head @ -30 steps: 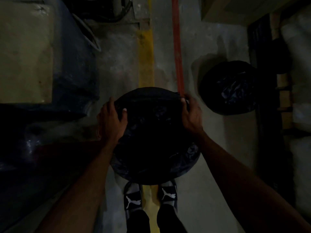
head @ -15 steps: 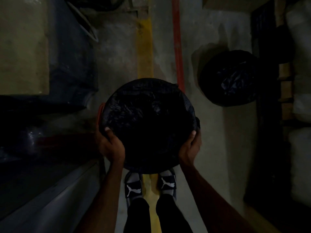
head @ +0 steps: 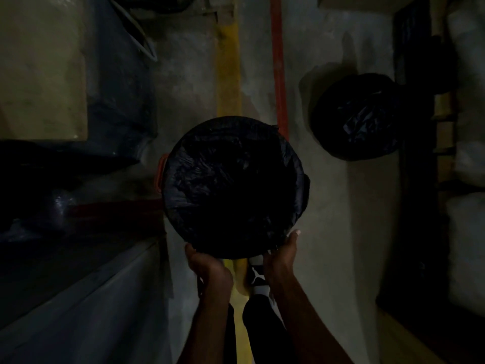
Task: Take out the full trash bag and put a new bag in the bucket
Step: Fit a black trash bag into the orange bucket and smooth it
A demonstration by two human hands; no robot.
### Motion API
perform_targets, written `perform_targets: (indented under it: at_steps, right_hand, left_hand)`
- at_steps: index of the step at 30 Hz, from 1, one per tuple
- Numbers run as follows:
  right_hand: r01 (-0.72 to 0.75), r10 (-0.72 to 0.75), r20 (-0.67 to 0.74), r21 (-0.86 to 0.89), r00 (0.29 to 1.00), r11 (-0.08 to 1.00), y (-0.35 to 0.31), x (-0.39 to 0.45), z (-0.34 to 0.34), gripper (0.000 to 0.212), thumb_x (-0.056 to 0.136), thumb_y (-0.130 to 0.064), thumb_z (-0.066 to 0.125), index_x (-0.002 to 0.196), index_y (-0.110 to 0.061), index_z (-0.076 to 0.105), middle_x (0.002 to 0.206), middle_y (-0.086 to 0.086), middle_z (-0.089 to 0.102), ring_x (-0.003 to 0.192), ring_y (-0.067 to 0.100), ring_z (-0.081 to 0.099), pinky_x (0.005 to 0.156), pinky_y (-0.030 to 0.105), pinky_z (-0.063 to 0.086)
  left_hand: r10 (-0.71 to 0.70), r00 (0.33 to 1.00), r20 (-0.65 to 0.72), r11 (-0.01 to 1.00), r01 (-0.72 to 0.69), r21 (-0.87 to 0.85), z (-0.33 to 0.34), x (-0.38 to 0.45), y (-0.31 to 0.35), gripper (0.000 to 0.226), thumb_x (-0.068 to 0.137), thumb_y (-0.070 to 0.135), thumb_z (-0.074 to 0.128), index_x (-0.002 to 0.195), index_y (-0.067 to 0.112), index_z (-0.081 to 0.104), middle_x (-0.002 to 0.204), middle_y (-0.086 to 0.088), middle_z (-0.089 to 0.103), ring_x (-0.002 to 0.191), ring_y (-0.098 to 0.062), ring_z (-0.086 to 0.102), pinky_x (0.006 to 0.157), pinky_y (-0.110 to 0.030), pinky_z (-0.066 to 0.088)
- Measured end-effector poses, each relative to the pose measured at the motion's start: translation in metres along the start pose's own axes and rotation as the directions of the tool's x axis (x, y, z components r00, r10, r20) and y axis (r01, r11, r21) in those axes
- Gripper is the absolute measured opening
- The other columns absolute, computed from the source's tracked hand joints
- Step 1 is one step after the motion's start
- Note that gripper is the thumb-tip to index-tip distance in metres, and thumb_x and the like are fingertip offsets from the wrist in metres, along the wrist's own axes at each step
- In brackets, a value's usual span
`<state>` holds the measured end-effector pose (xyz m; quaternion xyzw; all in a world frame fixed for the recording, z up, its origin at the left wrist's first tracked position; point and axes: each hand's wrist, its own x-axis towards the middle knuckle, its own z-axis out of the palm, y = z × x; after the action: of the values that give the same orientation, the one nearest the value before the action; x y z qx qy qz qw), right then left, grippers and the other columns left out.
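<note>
Since half a second ago both hands have slid from the flanks of the bucket (head: 160, 172) round to its near edge and now sit close together there. A second ago they were up at the far rim.

On the left a thin red-orange curve, the bucket's exposed rim or handle, peeks out beside the new bag (head: 233, 185), a glossy, crinkled black film stretched over the round mouth and lining it. The bucket stands on the concrete floor (head: 338, 206) directly ahead of the person's feet. The left hand (head: 207, 266) curls against the near lower edge of the bag-covered rim, fingers tucked under the plastic. Just right of it, the right hand (head: 282, 254) cups the same edge, one fingertip raised along the rim; the light is too dim to see whether either hand actually pinches the film. A shoe (head: 258, 277) with a white logo shows between the wrists. Further right, the full trash bag (head: 357, 116) sits on the floor, a bulging, wrinkled black lump well apart from the bucket.
</note>
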<state>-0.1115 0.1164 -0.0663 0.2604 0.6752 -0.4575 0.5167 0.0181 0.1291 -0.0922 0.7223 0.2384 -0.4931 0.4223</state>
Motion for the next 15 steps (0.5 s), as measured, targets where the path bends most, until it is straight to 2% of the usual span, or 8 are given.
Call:
perform_targets:
  at_steps: [1, 3, 5, 6, 8, 11, 14, 15]
  right_hand:
    - [-0.042, 0.042, 0.004, 0.041, 0.999, 0.998, -0.002, 0.009, -0.004, 0.071, 0.1, -0.063, 0.021, 0.15, -0.016, 0.036, 0.145, 0.007, 0.046, 0.137, 0.031, 0.042, 0.115, 0.045, 0.034]
    - [-0.021, 0.018, -0.079, -0.036, 0.997, 0.999, 0.0, 0.025, -0.012, 0.073, 0.096, -0.069, 0.027, 0.136, -0.013, 0.052, 0.131, 0.011, 0.057, 0.121, 0.033, 0.054, 0.1, 0.046, 0.047]
    - [0.189, -0.271, -0.187, -0.366, 0.944, 0.911, 0.002, 0.03, -0.02, 0.066, 0.097, -0.064, 0.032, 0.116, -0.008, 0.063, 0.114, 0.011, 0.065, 0.106, 0.031, 0.062, 0.081, 0.037, 0.05]
    - [0.338, -0.498, -0.196, -0.526, 0.845, 0.781, 0.0, 0.027, -0.021, 0.059, 0.098, -0.058, 0.034, 0.113, -0.009, 0.063, 0.111, 0.011, 0.065, 0.104, 0.029, 0.062, 0.081, 0.034, 0.048]
    - [0.577, -0.732, 0.028, -0.637, 0.68, 0.511, -0.012, 0.018, -0.016, 0.053, 0.098, -0.053, 0.036, 0.126, -0.013, 0.056, 0.122, 0.006, 0.06, 0.114, 0.02, 0.057, 0.092, 0.032, 0.045]
    - [0.677, -0.671, 0.319, -0.634, 0.669, 0.374, -0.027, 0.027, -0.003, 0.061, 0.099, -0.06, 0.037, 0.148, -0.024, 0.038, 0.149, -0.002, 0.044, 0.137, 0.012, 0.042, 0.111, 0.035, 0.038]
    - [0.618, -0.598, 0.328, -0.689, 0.732, 0.379, -0.036, 0.047, 0.013, 0.072, 0.097, -0.066, 0.031, 0.152, -0.019, 0.031, 0.155, 0.006, 0.037, 0.143, 0.022, 0.035, 0.117, 0.046, 0.033]
    - [0.6, -0.635, 0.296, -0.727, 0.713, 0.335, -0.038, 0.048, 0.019, 0.075, 0.096, -0.067, 0.03, 0.149, -0.014, 0.035, 0.151, 0.011, 0.042, 0.139, 0.028, 0.039, 0.114, 0.048, 0.035]
  left_hand:
    - [-0.005, 1.0, 0.012, 0.994, 0.006, -0.113, 0.002, -0.003, 0.004, 0.062, 0.088, 0.064, 0.04, 0.137, 0.028, 0.054, 0.135, 0.0, 0.059, 0.122, -0.027, 0.057, 0.108, -0.048, 0.041]
    - [0.073, 0.997, -0.026, 0.992, -0.076, -0.105, 0.0, 0.0, 0.008, 0.05, 0.089, 0.061, 0.041, 0.119, 0.03, 0.065, 0.113, 0.004, 0.07, 0.102, -0.02, 0.065, 0.097, -0.041, 0.051]
    - [0.221, 0.968, -0.12, 0.974, -0.213, 0.072, -0.012, 0.02, 0.005, 0.055, 0.075, 0.067, 0.05, 0.109, 0.027, 0.069, 0.106, 0.002, 0.072, 0.096, -0.023, 0.067, 0.093, -0.046, 0.054]
    - [0.381, 0.909, -0.17, 0.913, -0.34, 0.225, -0.02, 0.032, 0.004, 0.061, 0.073, 0.067, 0.052, 0.117, 0.025, 0.065, 0.119, -0.003, 0.068, 0.107, -0.027, 0.064, 0.098, -0.051, 0.051]
    - [0.673, 0.739, -0.008, 0.623, -0.562, 0.545, -0.018, 0.027, 0.016, 0.061, 0.084, 0.057, 0.052, 0.136, 0.026, 0.048, 0.14, -0.01, 0.053, 0.127, -0.03, 0.051, 0.107, -0.052, 0.042]
    - [0.769, 0.575, 0.278, 0.254, -0.675, 0.693, 0.001, 0.01, 0.034, 0.06, 0.093, 0.033, 0.059, 0.146, 0.017, 0.036, 0.148, -0.018, 0.038, 0.134, -0.036, 0.039, 0.112, -0.049, 0.035]
    - [0.739, 0.606, 0.295, 0.227, -0.635, 0.738, 0.011, 0.013, 0.048, 0.062, 0.092, 0.023, 0.061, 0.147, 0.011, 0.035, 0.148, -0.024, 0.033, 0.132, -0.042, 0.038, 0.107, -0.051, 0.039]
    - [0.766, 0.572, 0.293, 0.181, -0.63, 0.756, 0.01, 0.014, 0.052, 0.06, 0.091, 0.022, 0.06, 0.145, 0.011, 0.037, 0.148, -0.025, 0.034, 0.132, -0.043, 0.037, 0.107, -0.052, 0.038]
